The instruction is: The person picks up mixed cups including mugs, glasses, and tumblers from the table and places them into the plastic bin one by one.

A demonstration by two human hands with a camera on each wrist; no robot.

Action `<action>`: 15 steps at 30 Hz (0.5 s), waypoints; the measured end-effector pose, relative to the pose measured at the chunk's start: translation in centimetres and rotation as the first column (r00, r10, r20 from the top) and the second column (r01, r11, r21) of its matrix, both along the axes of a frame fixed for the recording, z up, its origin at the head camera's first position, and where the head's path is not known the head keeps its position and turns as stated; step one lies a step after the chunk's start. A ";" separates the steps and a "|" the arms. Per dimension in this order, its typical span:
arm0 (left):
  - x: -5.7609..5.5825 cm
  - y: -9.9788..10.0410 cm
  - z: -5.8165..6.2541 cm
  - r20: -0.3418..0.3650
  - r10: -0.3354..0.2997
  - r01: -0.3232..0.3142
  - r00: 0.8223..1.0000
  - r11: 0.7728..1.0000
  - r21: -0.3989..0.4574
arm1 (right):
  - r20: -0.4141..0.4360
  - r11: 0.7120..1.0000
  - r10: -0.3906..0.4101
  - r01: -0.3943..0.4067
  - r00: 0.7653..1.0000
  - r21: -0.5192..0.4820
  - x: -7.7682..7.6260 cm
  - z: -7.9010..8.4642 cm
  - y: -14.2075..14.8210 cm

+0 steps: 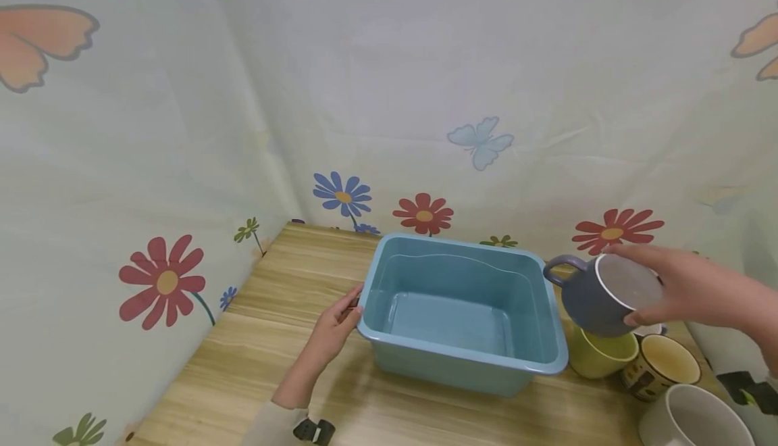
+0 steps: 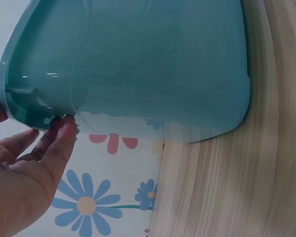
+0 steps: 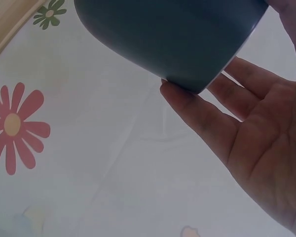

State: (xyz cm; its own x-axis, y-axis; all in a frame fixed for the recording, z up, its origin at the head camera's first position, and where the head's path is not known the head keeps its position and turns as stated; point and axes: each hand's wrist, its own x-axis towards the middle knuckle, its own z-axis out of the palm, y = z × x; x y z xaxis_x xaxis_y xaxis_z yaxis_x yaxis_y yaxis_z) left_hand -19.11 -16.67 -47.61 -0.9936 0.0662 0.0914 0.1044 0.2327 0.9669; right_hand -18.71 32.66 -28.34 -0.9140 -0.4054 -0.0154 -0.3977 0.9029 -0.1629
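Note:
My right hand [image 1: 699,290] grips a dark blue-grey mug [image 1: 589,301] by its rim and side, holding it tilted above the cups at the right. The mug's handle points left, near the right end of a blue plastic basin [image 1: 462,351]. In the right wrist view, fingers and thumb span the mug's [image 3: 172,39] rim. With my left hand [image 1: 331,331] I hold the basin's left rim. The left wrist view shows the fingers curled under the rim of the basin [image 2: 163,64]. Nothing lies inside the basin.
A yellow-green cup [image 1: 598,358], a patterned cup [image 1: 668,365] and a large white mug [image 1: 699,426] stand right of the basin. Part of another pale cup shows behind them. A flowered curtain [image 1: 365,94] bounds the wooden table [image 1: 292,284] at the back and sides.

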 end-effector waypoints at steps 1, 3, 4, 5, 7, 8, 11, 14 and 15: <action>0.0 0.0 0.0 -0.001 0.000 0.000 1.000 1.000 -0.001 | -0.006 1.000 0.008 -0.008 1.000 -0.008 -0.1 0.1 -0.2; 0.0 -0.1 0.0 -0.001 0.001 -0.001 1.000 1.000 -0.002 | -0.013 0.999 0.034 -0.034 0.999 -0.031 -0.3 0.3 -0.6; 0.0 -0.1 -0.1 0.000 0.002 -0.002 1.000 1.000 -0.001 | -0.019 0.998 0.046 -0.047 0.999 -0.038 -0.5 0.4 -0.8; 0.1 -0.1 -0.1 0.001 0.001 -0.001 1.000 1.000 0.000 | -0.020 0.997 0.054 -0.055 0.998 -0.051 -0.6 0.5 -1.0; 0.1 -0.2 0.0 0.003 0.002 -0.002 1.000 1.000 0.004 | -0.027 0.994 0.079 -0.081 0.997 -0.069 -0.9 0.7 -1.4; 0.1 -0.2 -0.1 0.004 0.003 -0.003 1.000 1.000 0.004 | -0.029 0.993 0.089 -0.091 0.996 -0.077 -1.0 0.7 -1.5; 0.1 -0.2 0.0 0.002 0.002 -0.002 1.000 1.000 0.010 | -0.031 0.991 0.102 -0.104 0.994 -0.087 -1.1 0.8 -1.9; 0.0 -0.2 0.0 0.007 -0.005 0.005 1.000 1.000 0.021 | -0.022 0.991 0.105 -0.106 0.994 -0.076 -1.3 0.9 -2.2; 0.0 -0.2 0.0 0.009 -0.007 0.007 1.000 1.000 0.023 | -0.023 0.991 0.110 -0.112 0.994 -0.070 -1.3 0.9 -2.3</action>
